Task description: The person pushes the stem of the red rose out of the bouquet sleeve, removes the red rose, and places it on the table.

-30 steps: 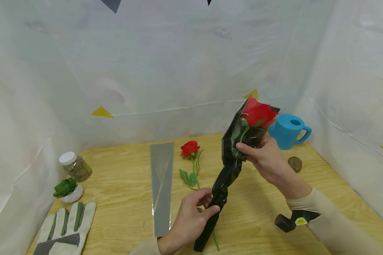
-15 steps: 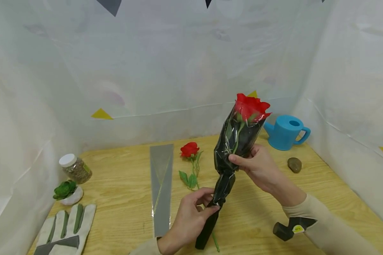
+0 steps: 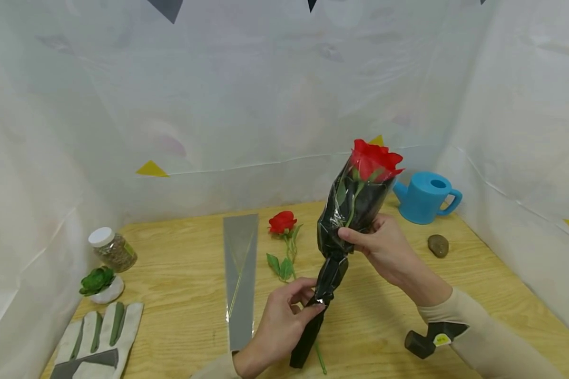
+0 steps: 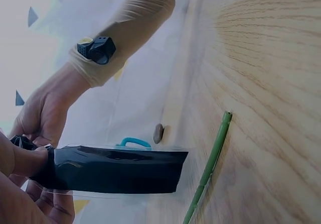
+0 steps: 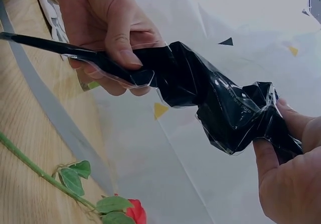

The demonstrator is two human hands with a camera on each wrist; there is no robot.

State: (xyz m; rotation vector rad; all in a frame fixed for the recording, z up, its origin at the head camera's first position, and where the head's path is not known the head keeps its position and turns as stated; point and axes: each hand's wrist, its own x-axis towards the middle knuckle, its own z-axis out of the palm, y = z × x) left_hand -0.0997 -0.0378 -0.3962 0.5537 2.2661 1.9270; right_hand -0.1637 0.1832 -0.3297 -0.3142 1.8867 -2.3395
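Note:
A red rose [image 3: 373, 160] in a black and clear plastic sleeve [image 3: 334, 229] is held tilted above the table, its bloom at the upper right. My right hand [image 3: 384, 247] grips the sleeve below the bloom, thumb across the clear front. Lower down, my left hand [image 3: 284, 321] pinches the twisted, crumpled part between thumb and fingers. The sleeve's flat black tail [image 4: 120, 171] sticks out past the left hand in the left wrist view. Twists and creases along the black plastic [image 5: 225, 108] show between both hands in the right wrist view.
Behind the left hand lies a second red rose [image 3: 282, 222], with a flat grey-backed clear sleeve [image 3: 241, 279] beside it. A blue watering can [image 3: 425, 197] and a stone [image 3: 438, 246] stand right. Left are a jar [image 3: 113, 249], a potted succulent [image 3: 101, 284] and a glove [image 3: 99, 342].
The wrapped rose has turned so its clear front and bloom face me more, and the right hand has shifted slightly down and left with it. The left hand stays nearly in place.

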